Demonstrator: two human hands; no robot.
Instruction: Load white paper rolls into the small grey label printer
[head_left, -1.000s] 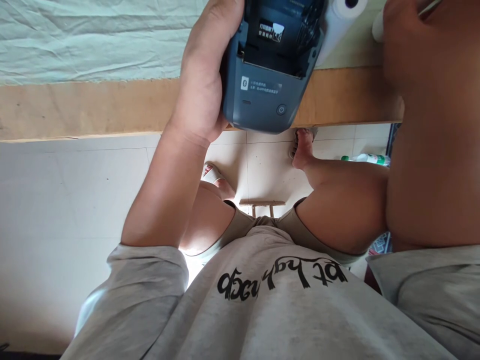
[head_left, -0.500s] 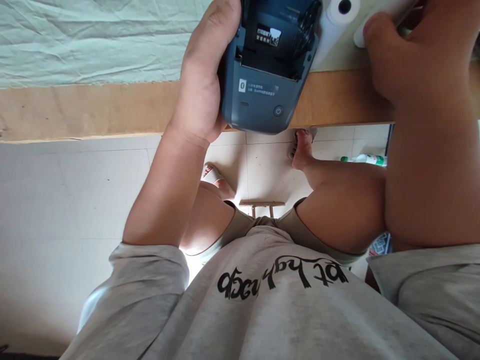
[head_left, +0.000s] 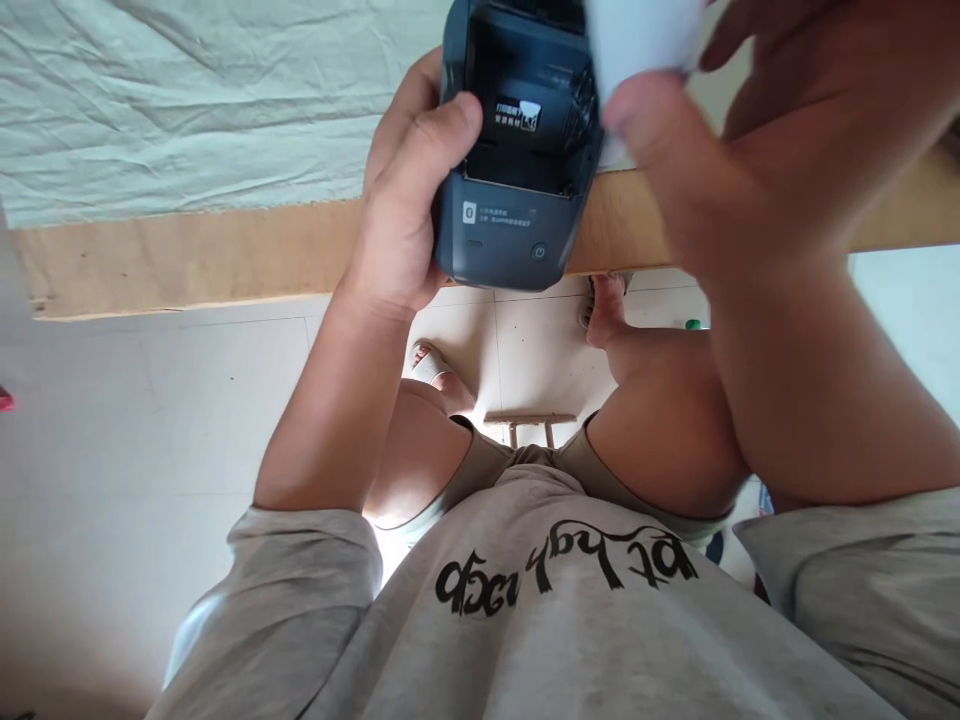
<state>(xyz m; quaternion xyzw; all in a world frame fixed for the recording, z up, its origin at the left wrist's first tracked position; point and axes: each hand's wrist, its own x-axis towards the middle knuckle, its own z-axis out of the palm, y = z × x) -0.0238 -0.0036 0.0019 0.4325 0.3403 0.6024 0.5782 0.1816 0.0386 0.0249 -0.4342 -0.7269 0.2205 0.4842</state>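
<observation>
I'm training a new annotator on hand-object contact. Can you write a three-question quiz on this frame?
1. True or false: the left hand grips the dark blue printer with its paper bay open.
2. What does the right hand hold? A) white paper roll B) scissors C) green bottle
3. Fill in: the printer is held above the edge of the wooden ____.

Key:
1. True; its thumb lies on the bay's rim.
2. A, the white paper roll, blurred, at the printer's upper right.
3. Table, partly under a pale green cloth.
</observation>
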